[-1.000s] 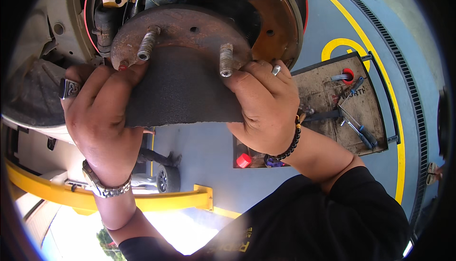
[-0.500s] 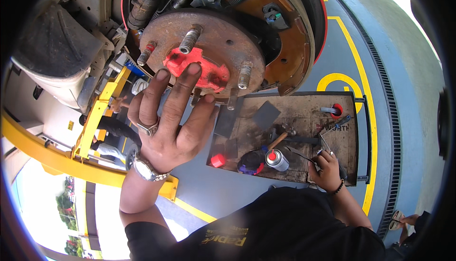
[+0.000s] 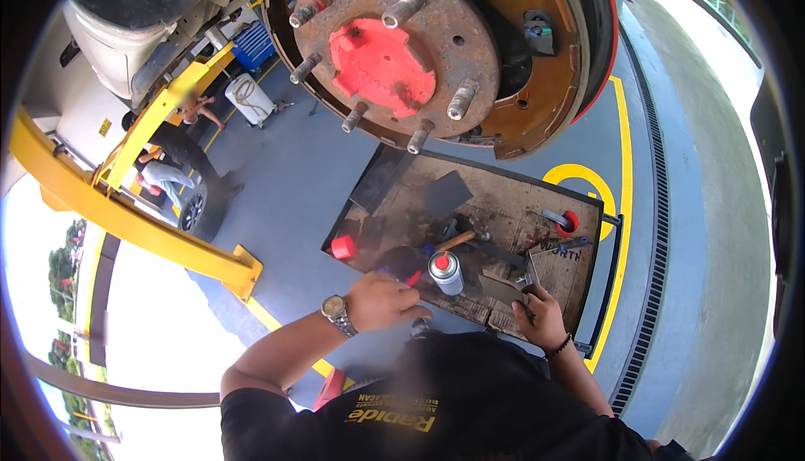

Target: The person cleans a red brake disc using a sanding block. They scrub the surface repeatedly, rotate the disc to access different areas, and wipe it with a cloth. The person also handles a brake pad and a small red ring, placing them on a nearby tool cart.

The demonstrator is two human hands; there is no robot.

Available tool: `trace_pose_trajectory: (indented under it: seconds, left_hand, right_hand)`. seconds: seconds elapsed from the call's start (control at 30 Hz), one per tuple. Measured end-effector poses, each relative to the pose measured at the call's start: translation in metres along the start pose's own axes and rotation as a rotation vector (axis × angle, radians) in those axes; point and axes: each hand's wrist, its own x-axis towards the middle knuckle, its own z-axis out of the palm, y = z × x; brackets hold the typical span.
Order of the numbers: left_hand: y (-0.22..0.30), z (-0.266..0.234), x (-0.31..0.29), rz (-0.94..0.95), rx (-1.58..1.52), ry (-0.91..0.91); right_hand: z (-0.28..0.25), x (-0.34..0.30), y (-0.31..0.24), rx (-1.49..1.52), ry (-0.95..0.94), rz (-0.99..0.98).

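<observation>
My left hand (image 3: 384,302), with a metal-band watch, is over the near edge of the cart top (image 3: 524,174). Its fingers are loosely bent and slightly apart, with nothing visible in them. Just beyond it lie a dark bundle (image 3: 401,261) and a spray can (image 3: 445,273) with a red nozzle. At the cart's near right, my right hand (image 3: 541,320) is closed around the end of a dark, flat, blade-like tool (image 3: 501,287). Above the cart is a rusty wheel hub (image 3: 457,63) with several threaded studs and a red centre (image 3: 381,67); neither hand touches it.
Brake shoes (image 3: 570,59) surround the hub. A wooden-handled hammer (image 3: 457,240), a red cap (image 3: 343,247), a roll of tape (image 3: 568,224) and dark flat sheets (image 3: 450,194) lie on the cart. A yellow lift arm (image 3: 151,226) crosses the left side. People (image 3: 184,155) are beyond it.
My left hand has left the hub's red centre and come down toward me beside the cart, its fingers now bent. My right hand still grips the flat tool. The view has shifted.
</observation>
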Motion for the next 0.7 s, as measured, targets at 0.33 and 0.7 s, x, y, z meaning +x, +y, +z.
trace_pose_trajectory:
  seconds: [0.33,0.7]
  left_hand:
    - [0.124,0.273,-0.261,-1.503,-0.603,-0.555]
    - [0.255,0.407,-0.297,-2.170,-1.188,-0.016]
  right_hand:
    - [0.011,0.020,-0.016,0.226,-0.367,0.148]
    - [0.117,0.087,-0.083,0.256,-0.916,-0.083]
